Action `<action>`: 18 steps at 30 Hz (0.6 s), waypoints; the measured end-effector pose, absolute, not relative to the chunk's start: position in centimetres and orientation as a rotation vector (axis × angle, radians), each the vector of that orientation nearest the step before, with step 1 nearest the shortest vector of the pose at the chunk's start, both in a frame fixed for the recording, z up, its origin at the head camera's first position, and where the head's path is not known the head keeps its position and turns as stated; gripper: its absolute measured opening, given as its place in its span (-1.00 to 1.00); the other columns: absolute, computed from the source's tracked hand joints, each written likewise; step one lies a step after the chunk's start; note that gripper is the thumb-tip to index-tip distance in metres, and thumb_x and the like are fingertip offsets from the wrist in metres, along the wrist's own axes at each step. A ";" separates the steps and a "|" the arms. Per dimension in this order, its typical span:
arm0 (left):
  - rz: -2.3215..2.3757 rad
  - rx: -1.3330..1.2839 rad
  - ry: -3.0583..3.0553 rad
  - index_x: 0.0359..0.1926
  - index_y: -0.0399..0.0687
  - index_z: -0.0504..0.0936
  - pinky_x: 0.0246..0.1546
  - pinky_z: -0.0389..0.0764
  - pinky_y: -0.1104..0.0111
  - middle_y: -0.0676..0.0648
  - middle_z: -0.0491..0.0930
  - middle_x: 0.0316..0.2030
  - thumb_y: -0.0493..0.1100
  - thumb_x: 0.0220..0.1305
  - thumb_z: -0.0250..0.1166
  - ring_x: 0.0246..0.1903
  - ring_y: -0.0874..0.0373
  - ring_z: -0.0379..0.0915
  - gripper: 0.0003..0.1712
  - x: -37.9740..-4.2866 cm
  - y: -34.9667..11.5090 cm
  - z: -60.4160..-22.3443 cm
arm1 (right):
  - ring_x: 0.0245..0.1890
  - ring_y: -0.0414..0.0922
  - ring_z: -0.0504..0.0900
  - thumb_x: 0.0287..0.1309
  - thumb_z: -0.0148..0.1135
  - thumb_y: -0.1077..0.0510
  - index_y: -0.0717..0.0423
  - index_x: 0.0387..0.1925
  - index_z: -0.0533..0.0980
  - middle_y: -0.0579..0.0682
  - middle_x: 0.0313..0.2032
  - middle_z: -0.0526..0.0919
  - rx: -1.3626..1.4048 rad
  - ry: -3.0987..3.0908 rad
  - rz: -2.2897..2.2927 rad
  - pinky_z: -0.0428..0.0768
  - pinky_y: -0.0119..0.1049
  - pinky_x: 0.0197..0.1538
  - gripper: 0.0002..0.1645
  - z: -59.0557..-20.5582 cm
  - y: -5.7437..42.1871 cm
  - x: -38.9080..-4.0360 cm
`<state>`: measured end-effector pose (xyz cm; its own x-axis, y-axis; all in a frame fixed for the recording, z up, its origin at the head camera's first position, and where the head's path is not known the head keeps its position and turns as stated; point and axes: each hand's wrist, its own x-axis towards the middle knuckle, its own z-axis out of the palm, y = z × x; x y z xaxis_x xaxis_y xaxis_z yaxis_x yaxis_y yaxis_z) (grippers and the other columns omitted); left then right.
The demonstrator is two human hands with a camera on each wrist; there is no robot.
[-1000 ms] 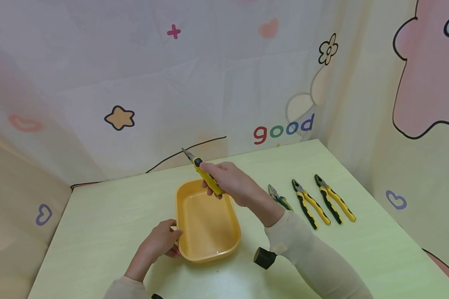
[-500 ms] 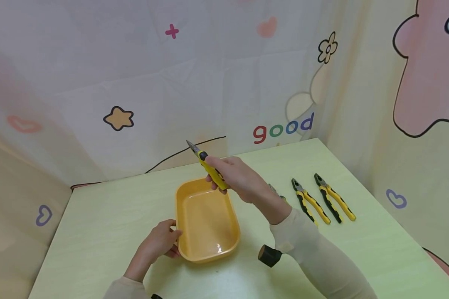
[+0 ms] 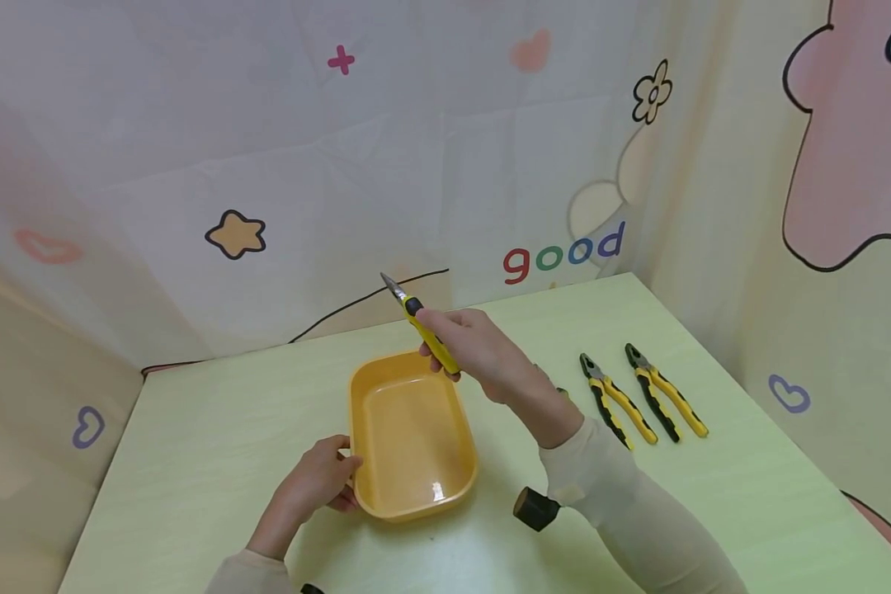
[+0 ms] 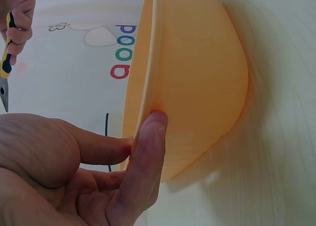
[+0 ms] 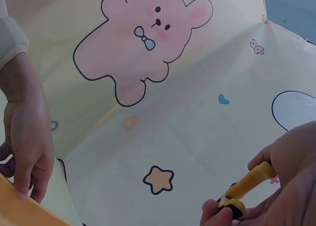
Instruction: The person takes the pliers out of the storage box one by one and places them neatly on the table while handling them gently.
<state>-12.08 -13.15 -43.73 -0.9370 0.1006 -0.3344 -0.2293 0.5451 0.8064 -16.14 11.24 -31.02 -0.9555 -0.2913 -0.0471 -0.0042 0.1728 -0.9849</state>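
Observation:
My right hand (image 3: 475, 346) grips needle-nose pliers (image 3: 434, 341) by their yellow and black handles, in the air above the far right part of a tray. The pliers' grey tip points up and away to the left. My left hand (image 3: 319, 477) pinches the near left rim of the orange-yellow tray (image 3: 362, 412), which stands on the table with nothing in it. In the left wrist view the thumb and fingers (image 4: 148, 152) close on the rim. The right wrist view shows the pliers' handle (image 5: 252, 180) in my right hand.
Two yellow and black pliers, one nearer (image 3: 615, 398) and one farther right (image 3: 664, 391), lie on the right of the pale green table (image 3: 215, 462). Another pair (image 3: 562, 392) is mostly hidden behind my right forearm. A printed curtain (image 3: 386, 165) stands behind the table.
My right hand has moved slightly right and up with the needle-nose pliers. The forearm now covers most of the green-handled pliers. My left hand and the tray have stayed in place.

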 end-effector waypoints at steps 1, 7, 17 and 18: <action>1.352 -0.110 2.443 0.20 -0.48 0.44 -0.58 0.74 0.24 -0.19 0.62 -0.42 -0.33 0.51 0.11 -0.64 0.07 0.58 -0.65 -12.1 -13.2 -43.8 | -0.46 -0.08 0.44 0.55 0.04 -0.09 0.29 -0.25 0.53 0.05 -0.40 0.54 -0.293 2.251 -1.862 0.36 -0.38 -0.44 -0.51 -31.1 11.2 -16.1; 1.361 -0.113 2.436 0.22 -0.48 0.43 -0.58 0.73 0.24 -0.21 0.62 -0.40 -0.33 0.52 0.11 -0.65 0.07 0.58 -0.64 -12.1 -13.3 -43.9 | -0.45 -0.09 0.42 0.51 0.09 -0.08 0.22 -0.19 0.58 0.03 -0.38 0.51 -0.292 2.485 -1.780 0.34 -0.33 -0.42 -0.58 -31.2 10.8 -15.6; 1.377 -0.121 2.433 0.21 -0.47 0.45 -0.59 0.73 0.25 -0.20 0.60 -0.38 -0.35 0.51 0.10 -0.64 0.08 0.57 -0.65 -12.1 -13.3 -44.1 | -0.51 -0.06 0.45 0.45 0.12 -0.12 0.24 -0.02 0.52 0.07 -0.36 0.50 -0.242 2.744 -1.583 0.42 -0.32 -0.49 -0.53 -31.9 10.1 -15.4; 1.377 -0.116 2.433 0.20 -0.47 0.45 -0.59 0.73 0.25 -0.20 0.61 -0.38 -0.35 0.51 0.10 -0.64 0.08 0.57 -0.65 -12.1 -13.3 -44.0 | -0.51 -0.06 0.45 0.45 0.12 -0.12 0.24 -0.02 0.51 0.08 -0.35 0.50 -0.242 2.754 -1.575 0.43 -0.33 -0.50 -0.54 -32.0 10.0 -15.4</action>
<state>-12.05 -13.27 -44.03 -0.9383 0.0960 -0.3324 -0.2355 0.5267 0.8168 -15.37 9.97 -31.98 -0.9876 -0.1118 0.1101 -0.1516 0.4986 -0.8535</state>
